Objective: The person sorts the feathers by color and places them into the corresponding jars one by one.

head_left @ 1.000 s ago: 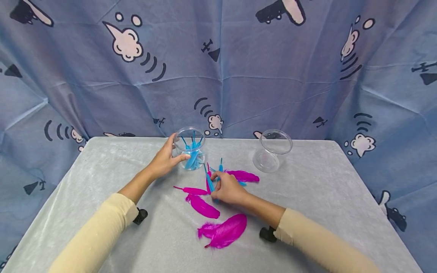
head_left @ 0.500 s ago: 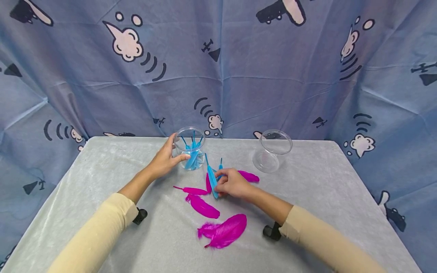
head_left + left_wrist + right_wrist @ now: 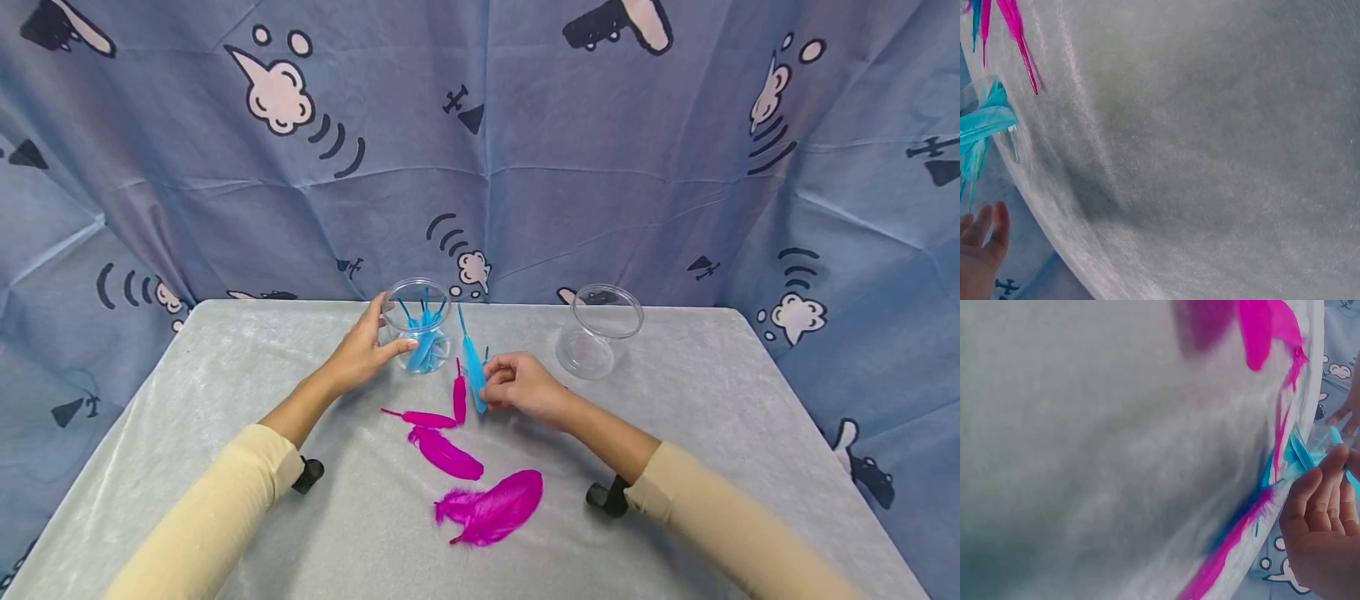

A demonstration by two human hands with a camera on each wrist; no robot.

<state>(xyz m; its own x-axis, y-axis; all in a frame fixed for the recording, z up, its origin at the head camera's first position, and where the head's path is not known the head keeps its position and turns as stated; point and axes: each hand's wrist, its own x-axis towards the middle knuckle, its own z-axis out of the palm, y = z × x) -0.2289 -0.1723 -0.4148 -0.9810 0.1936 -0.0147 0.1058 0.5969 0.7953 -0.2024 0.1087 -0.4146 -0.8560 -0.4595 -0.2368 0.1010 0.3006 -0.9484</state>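
Observation:
A clear plastic jar (image 3: 444,340) stands near the back edge, with several blue feathers (image 3: 426,348) inside, quills up. My left hand (image 3: 357,362) holds it from the left, thumb across its front. To the right of the jar, my right hand (image 3: 527,388) pinches one blue feather (image 3: 472,357) near its lower end, quill pointing up. Behind that hand shows the quill of another blue feather (image 3: 487,354), mostly hidden. Magenta feathers lie close by: a narrow upright one (image 3: 460,398), a sideways one (image 3: 429,419) and a broader one (image 3: 447,454).
A second clear jar (image 3: 587,354) stands at the back right, with no feathers in it. Larger magenta feathers (image 3: 498,510) lie nearer the front. Another magenta feather (image 3: 1222,559) lies beneath the right hand. Grey cloth covers the table (image 3: 337,533); a patterned blue curtain (image 3: 480,150) hangs behind.
My right hand has drawn the pinched blue feather up and to the right, away from the magenta feathers. The left hand and its jar have stayed put.

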